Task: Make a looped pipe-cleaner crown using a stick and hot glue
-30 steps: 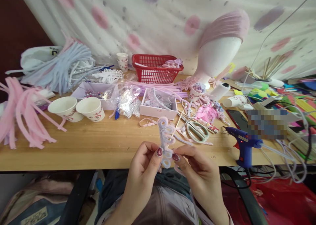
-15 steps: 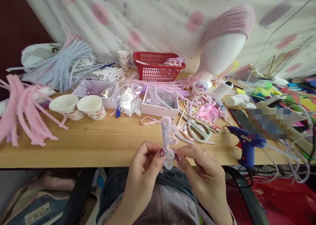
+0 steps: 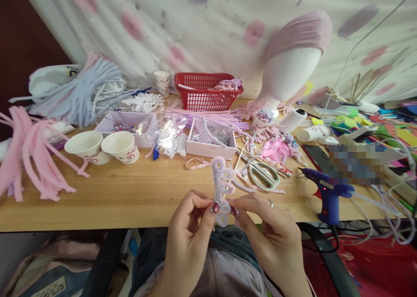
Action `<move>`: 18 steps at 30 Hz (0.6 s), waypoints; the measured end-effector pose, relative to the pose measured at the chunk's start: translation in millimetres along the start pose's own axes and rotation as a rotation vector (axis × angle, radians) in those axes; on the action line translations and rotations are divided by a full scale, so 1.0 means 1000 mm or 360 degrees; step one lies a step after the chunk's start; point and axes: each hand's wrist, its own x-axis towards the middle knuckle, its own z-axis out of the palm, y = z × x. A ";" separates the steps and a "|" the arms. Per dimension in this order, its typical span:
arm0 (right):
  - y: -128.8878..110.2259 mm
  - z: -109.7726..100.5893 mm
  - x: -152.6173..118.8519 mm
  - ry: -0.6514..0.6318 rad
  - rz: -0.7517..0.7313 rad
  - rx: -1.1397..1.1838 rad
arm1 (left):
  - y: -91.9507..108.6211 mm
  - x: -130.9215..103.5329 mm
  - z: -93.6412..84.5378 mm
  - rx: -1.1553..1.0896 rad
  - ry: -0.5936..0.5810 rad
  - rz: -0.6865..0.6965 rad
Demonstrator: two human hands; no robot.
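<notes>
A pale lilac and pink looped pipe-cleaner piece (image 3: 219, 182) stands upright between my hands, just over the table's front edge. Its stem is on the left and several curled loops run down its right side. My left hand (image 3: 192, 232) pinches the lower stem between thumb and fingers. From the other side, my right hand (image 3: 269, 229) closes thumb and forefinger on a lower loop. Beyond the piece lie scissors (image 3: 264, 175) with pale green handles and a paper tape measure (image 3: 197, 163).
A blue glue gun (image 3: 327, 190) stands at the right, its cord hanging over the edge. Two paper cups (image 3: 120, 147) and pink pipe cleaners (image 3: 42, 158) are at the left. Behind are bead boxes (image 3: 211, 148), a red basket (image 3: 206, 99) and a foam head (image 3: 286, 73).
The view has tilted slightly, so the table sits a little lower in the picture. Both hands keep their pinch on the looped piece, which has hardly moved.
</notes>
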 end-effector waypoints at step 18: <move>0.001 0.004 -0.001 0.0026 0.0320 0.0264 | 0.002 -0.003 -0.001 -0.0142 -0.0024 -0.0054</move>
